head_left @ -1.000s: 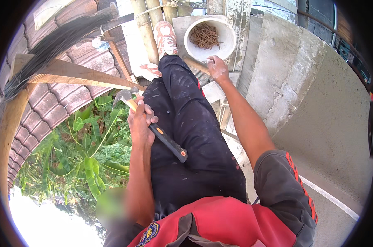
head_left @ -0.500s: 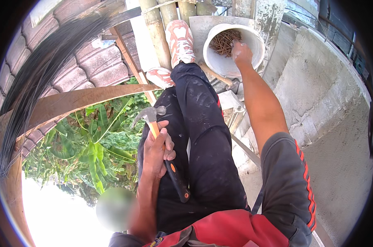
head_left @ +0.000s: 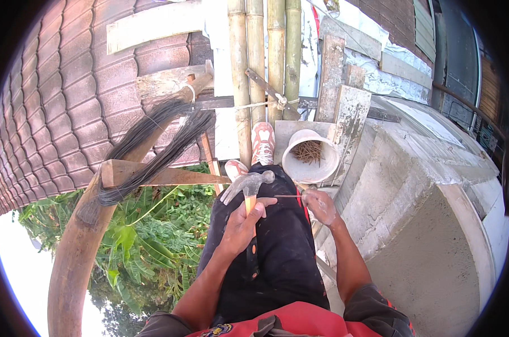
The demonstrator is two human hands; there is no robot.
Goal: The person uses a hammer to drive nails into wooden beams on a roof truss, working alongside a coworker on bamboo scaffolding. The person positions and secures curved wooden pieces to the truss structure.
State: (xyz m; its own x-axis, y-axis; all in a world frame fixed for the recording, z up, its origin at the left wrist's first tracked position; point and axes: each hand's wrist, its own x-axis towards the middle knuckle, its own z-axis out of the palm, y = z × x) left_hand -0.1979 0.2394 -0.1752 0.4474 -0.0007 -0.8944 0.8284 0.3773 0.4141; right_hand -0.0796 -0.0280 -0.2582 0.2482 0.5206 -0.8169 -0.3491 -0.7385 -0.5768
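Observation:
My left hand (head_left: 240, 227) is wrapped round a claw hammer (head_left: 250, 203) with an orange and black handle, its metal head pointing up above my thigh. My right hand (head_left: 320, 205) pinches one end of a long, thin, rust-brown nail (head_left: 288, 196). The nail lies level between my hands, its other end by my left fingertips; whether those fingers grip it I cannot tell. Beyond my right hand, a whitish bucket (head_left: 312, 173) leans toward me with several brown nails (head_left: 306, 150) inside.
Bamboo poles (head_left: 276, 62), tied together, run away from my shoes (head_left: 263, 141). To the left, dark wire strands (head_left: 175, 151) hang over a wooden beam (head_left: 71, 269), with roof tiles (head_left: 57, 106) behind and greenery (head_left: 147, 247) below. A concrete wall (head_left: 389, 174) stands at the right.
My right hand has come out of the bucket and back toward my left hand, now holding a nail. The hammer stays in my left hand. The view has tilted up, showing more roof and bamboo.

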